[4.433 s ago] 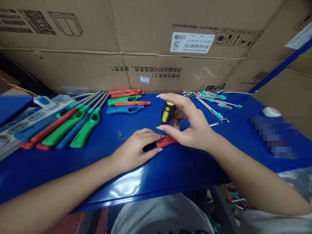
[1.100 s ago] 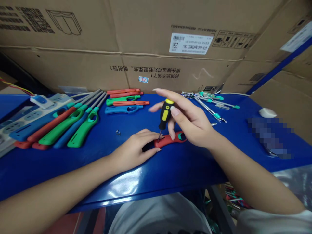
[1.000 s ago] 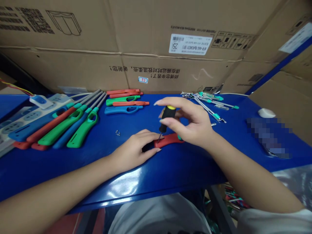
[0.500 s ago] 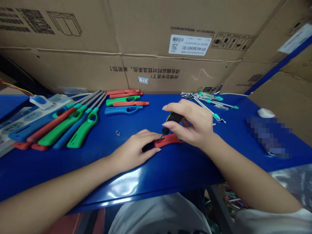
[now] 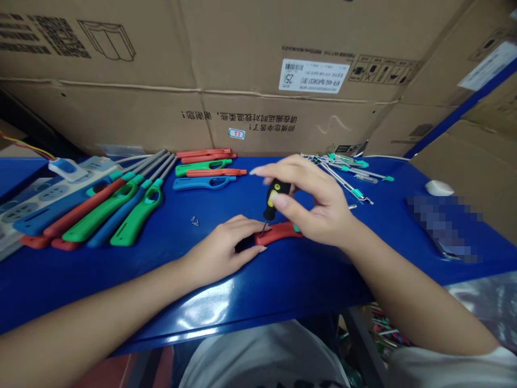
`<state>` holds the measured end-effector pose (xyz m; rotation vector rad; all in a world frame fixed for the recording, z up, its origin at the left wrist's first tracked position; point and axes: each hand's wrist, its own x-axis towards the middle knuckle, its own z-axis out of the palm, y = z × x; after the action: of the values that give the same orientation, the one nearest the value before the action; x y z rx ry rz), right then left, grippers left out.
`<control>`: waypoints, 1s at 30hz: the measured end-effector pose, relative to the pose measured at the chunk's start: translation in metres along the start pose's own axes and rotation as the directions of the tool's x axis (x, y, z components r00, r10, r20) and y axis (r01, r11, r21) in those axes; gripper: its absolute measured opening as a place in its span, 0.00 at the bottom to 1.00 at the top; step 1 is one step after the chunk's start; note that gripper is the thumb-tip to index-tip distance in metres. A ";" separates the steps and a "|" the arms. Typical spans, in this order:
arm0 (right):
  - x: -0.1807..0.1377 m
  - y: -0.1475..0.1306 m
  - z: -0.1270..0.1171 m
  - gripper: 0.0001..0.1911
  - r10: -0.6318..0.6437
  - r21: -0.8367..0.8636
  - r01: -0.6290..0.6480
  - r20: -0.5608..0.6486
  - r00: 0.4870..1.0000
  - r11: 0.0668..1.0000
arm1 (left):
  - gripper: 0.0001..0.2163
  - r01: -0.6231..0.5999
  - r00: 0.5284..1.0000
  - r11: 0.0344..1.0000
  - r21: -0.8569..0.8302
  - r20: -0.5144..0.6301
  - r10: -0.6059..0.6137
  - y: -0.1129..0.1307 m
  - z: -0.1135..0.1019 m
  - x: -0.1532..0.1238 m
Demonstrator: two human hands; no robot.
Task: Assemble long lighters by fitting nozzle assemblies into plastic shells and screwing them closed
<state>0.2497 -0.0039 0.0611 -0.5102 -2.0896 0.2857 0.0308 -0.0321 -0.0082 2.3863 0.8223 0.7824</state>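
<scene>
A red lighter casing (image 5: 278,233) lies on the blue table in front of me. My left hand (image 5: 226,242) pinches its left end between thumb and fingers. With my right hand (image 5: 319,202) I grip a short black and yellow screwdriver (image 5: 272,200). Its shaft points down and its tip meets the casing near the left end, close to my left fingers. My right index finger is stretched out past the handle. The casing's right end, with a bit of teal showing, is partly hidden by my right hand. A few small screws (image 5: 195,221) lie to the left of my left hand.
Assembled lighters with metal tubes (image 5: 133,229) rest on a power strip (image 5: 12,213) at left. Red, green and blue casings (image 5: 205,183) lie at the back. Metal and teal parts (image 5: 355,191) are heaped back right. A white object (image 5: 439,187) sits beside a pixelated item (image 5: 442,226). Cardboard (image 5: 242,64) stands behind.
My right hand has shifted slightly left and the screwdriver stands more upright, its yellow handle part now showing. The left hand and the red casing stay in place.
</scene>
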 end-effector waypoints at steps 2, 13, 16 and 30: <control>0.000 -0.003 -0.002 0.20 0.092 0.107 -0.104 0.115 0.989 0.989 | 0.14 -0.006 1.000 1.000 -0.005 -0.003 0.006 0.000 0.000 0.001; -0.003 0.000 -0.002 0.15 -0.223 -0.149 0.222 0.011 0.975 0.964 | 0.12 -0.019 1.000 1.000 0.018 -0.018 0.020 0.001 0.000 0.001; -0.003 -0.004 -0.006 0.21 -0.070 -0.030 0.074 0.121 0.990 0.997 | 0.12 0.004 1.000 1.000 0.020 -0.018 -0.003 0.002 0.000 0.001; -0.003 -0.009 0.000 0.13 -0.152 -0.217 0.158 0.043 0.987 0.963 | 0.07 -0.034 0.997 0.999 0.042 -0.064 0.036 0.002 0.001 0.001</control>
<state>0.2489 -0.0128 0.0625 -0.4714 -2.1850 -0.0318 0.0328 -0.0327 -0.0070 2.4288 0.8316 0.8683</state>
